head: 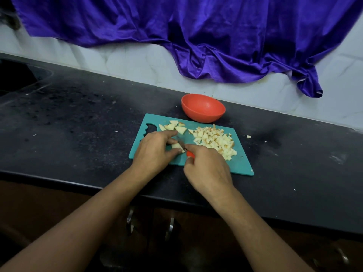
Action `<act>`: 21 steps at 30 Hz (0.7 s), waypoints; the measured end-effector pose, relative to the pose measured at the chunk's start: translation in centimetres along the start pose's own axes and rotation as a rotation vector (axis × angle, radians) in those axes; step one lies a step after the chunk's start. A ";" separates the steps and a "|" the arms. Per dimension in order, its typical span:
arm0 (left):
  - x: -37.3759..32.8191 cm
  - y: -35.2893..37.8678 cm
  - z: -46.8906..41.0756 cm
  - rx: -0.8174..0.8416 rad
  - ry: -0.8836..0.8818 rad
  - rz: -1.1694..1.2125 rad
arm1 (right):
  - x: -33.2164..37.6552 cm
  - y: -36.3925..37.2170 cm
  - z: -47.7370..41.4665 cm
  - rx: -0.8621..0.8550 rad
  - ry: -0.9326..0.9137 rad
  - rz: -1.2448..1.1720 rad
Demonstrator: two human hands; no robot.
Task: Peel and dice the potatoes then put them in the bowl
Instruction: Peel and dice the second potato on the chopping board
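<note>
Shiny purple cloth (pixel 196 36) draped in deep folds over a white tiled wall (pixel 127 61), lowest corner hanging at far right, clear of the surface below. Black speckled desk (pixel 78 118) running along the wall, dusted with pale specks (pixel 265 141) and a chalky smudge (pixel 337 158) toward the right. Dark sunken recess (pixel 17 77) at far left, too dim to identify. Under the front edge, two metal cabinet handles (pixel 130 218), side by side on dark doors.

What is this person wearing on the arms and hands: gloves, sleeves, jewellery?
Nothing visible. The left hand and right hand are bare, with no gloves, rings or watch, and both forearms are uncovered as far as the frame shows.
</note>
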State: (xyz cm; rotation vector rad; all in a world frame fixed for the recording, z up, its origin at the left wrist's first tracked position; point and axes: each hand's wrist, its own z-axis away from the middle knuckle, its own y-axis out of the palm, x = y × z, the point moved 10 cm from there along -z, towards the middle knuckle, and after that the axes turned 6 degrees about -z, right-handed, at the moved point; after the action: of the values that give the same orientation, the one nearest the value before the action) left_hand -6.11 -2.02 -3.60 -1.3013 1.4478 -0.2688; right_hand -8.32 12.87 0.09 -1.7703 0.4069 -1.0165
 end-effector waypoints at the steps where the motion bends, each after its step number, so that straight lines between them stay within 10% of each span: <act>1: -0.2 0.0 0.0 -0.005 0.008 -0.008 | 0.1 0.2 0.0 0.001 0.001 0.010; 13: -0.3 -0.5 0.1 -0.022 0.004 0.005 | -0.5 1.9 1.7 -0.012 -0.109 0.188; 21: -0.3 -0.5 0.3 -0.009 -0.010 -0.021 | -4.8 0.5 1.0 -0.004 0.073 -0.161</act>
State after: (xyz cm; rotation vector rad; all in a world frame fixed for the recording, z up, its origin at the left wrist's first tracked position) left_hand -5.63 -1.80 -3.19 -1.3241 1.4293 -0.2696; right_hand -10.29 16.47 -2.61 -1.7953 0.3160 -1.1972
